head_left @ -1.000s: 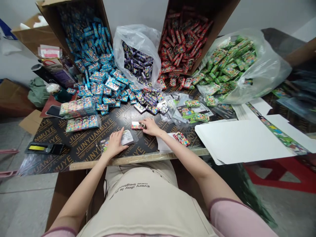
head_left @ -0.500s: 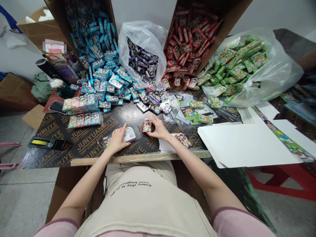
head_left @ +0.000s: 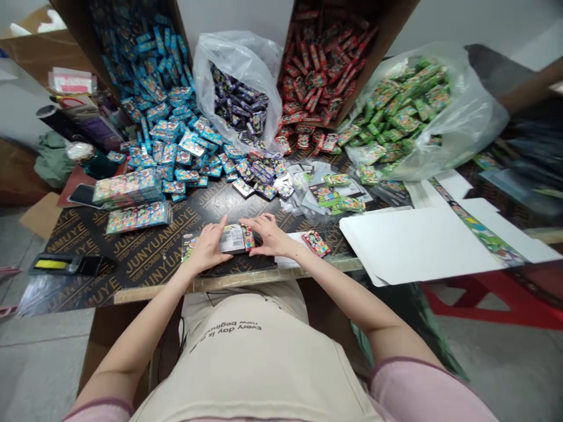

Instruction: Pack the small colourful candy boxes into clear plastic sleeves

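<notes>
Left hand rests on the bag, thumb and fingers wide, while right hand grips the pack (red-faced) at the bag's 3 o'clock edge.

The black surface, printed with gold lettering, bears loose blue boxes, purple boxes, red boxes and green boxes towards the back, wrapped stacks at left, a barcoded pack near the front edge, and white cards at right.
</notes>
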A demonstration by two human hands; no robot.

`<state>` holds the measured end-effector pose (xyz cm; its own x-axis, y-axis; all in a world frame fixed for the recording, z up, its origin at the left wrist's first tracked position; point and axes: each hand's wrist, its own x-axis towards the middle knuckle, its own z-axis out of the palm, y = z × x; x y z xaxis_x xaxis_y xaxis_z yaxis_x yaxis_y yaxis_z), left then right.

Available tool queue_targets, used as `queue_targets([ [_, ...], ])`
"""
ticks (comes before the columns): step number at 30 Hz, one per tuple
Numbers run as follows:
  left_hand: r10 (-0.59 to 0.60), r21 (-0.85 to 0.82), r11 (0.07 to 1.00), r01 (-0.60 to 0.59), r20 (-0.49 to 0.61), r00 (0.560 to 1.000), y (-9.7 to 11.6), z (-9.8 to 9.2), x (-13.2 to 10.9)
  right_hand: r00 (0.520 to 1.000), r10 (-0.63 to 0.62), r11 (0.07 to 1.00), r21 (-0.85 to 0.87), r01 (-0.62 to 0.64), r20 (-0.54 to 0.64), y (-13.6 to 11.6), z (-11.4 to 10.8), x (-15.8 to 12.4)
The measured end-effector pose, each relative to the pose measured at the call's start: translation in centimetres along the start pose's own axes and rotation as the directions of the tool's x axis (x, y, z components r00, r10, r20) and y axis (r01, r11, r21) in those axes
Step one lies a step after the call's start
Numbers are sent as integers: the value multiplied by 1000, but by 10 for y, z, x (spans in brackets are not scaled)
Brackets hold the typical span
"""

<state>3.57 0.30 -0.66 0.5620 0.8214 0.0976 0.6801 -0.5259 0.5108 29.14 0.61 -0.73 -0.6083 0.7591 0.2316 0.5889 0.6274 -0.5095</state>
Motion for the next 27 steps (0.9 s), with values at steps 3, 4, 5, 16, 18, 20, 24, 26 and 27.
queue_targets([
  [3, -54, -22, 998, 53, -80, 995, 0, 1, 5, 990, 104, 993, 72, -97, -94, -8, 4, -4],
  [4, -60, -31, 998, 57, -98, 993, 0, 3, 7, 987, 128, 988, 103, -118, -97, -11, 5, -5],
  [5, -58, -36, 998, 54, -107, 993, 0, 6, 9, 986, 139, 983, 137, -126, -89, -13, 5, -6],
  [16, -79, 169, 982, 79, -8, 997, -21, 39, 2, 142, 778, 249, 94, -964, -611, 137, -101, -112],
  [18, -82, 144, 986, 84, -15, 996, -21, 40, 1, 121, 819, 193, 72, -978, -561, 148, -112, -125],
  [20, -105, 73, 991, 108, -41, 994, -12, 38, 4, 220, 797, 302, 56, -952, -563, 139, -111, -121],
  [24, -247, -372, 906, 200, -81, 966, 29, 31, 19, 698, 502, 823, 36, -566, -511, 74, -75, -77],
  [26, -357, -702, 659, 270, 25, 934, 52, 30, 29, 895, 283, 958, 52, -282, -346, 32, -50, -53],
  [27, -386, -811, 495, 312, 116, 915, 61, 30, 34, 950, 180, 983, 77, -166, -254, 14, -39, -43],
])
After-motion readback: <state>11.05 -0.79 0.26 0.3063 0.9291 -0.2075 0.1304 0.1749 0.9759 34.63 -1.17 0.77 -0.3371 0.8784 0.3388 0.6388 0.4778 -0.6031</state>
